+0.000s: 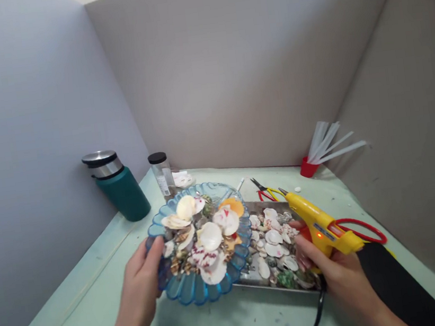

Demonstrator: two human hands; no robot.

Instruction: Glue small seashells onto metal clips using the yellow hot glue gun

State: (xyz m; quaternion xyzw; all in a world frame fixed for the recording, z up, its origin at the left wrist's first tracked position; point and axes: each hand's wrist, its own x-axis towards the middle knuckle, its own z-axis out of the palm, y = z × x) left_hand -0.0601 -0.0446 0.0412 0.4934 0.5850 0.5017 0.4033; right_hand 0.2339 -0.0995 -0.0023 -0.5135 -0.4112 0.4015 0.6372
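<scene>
My left hand (pixel 146 274) grips the left rim of a blue scalloped glass plate (pixel 202 292), thumb on top, and holds it raised and tilted toward me. Seashells (pixel 210 236) of several kinds are heaped on the plate, white, striped and orange. In my right hand (pixel 336 270) is a yellow hot glue gun (pixel 312 214), fingers wrapped round its handle, its nozzle pointing up and left. An orange light glows on its side. Below and behind the plate lies a metal tray (pixel 274 287) full of more shells (pixel 273 237), partly covered by the plate and my right hand.
A teal bottle (pixel 123 191) and a black-lidded jar (pixel 163 175) stand at the back left. Red-and-yellow-handled pliers (pixel 265 190) lie behind the tray. Glue sticks (pixel 324 141) stand in a red cup (pixel 309 167). A black cord (pixel 319 310) runs from the glue gun.
</scene>
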